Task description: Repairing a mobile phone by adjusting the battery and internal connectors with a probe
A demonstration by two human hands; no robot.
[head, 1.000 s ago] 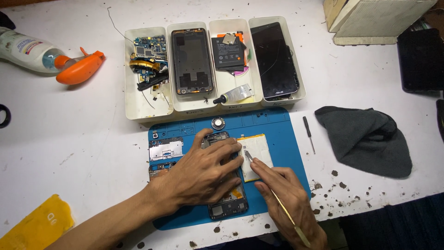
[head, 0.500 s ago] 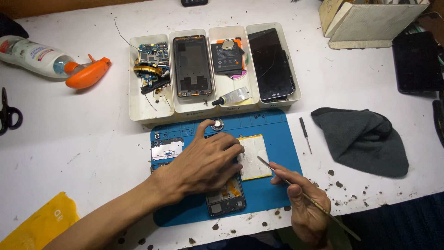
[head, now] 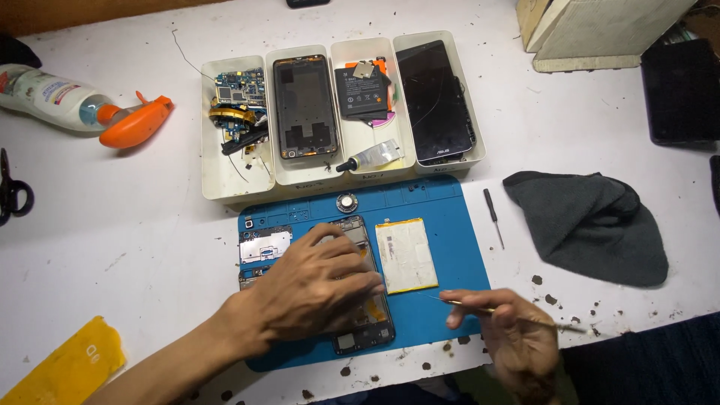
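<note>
1. White bench (head: 135,247), scuffed, with dark crumbs scattered along the near edge at right. Yellow plastic piece (head: 64,367) at the near left corner.
2. Right hand (head: 510,337) low at the near edge, just off the blue mat (head: 450,300). Grip closed on a thin metal pick (head: 480,309), held between thumb and fingers; the tip points left over the mat, and the tail sticks out to the right.
3. Left hand (head: 315,289) lies flat on an opened phone (head: 367,322) on the mat, fingers spread and pressing down. Grip is not closed around anything. Phone's lower end shows below the fingers.
4. Just right of the phone, apart from both hands: a flat pale battery (head: 406,255). Left of the hand, a small circuit board (head: 264,246) on the mat.
5. Round metal part (head: 346,202) near the mat's far edge.
6. Small screwdriver (head: 493,216) on the bench right of the mat. Beyond it a dark grey cloth (head: 592,225), crumpled.
7. Far side: four white trays (head: 217,180) in a row. From the left they hold circuit boards and cables, a phone frame, a black battery with a small tube, and a dark screen.
8. Far left: a spray bottle (head: 82,109) with an orange head, lying on its side. Scissors (head: 11,191) at the left edge, partly cut off.
</note>
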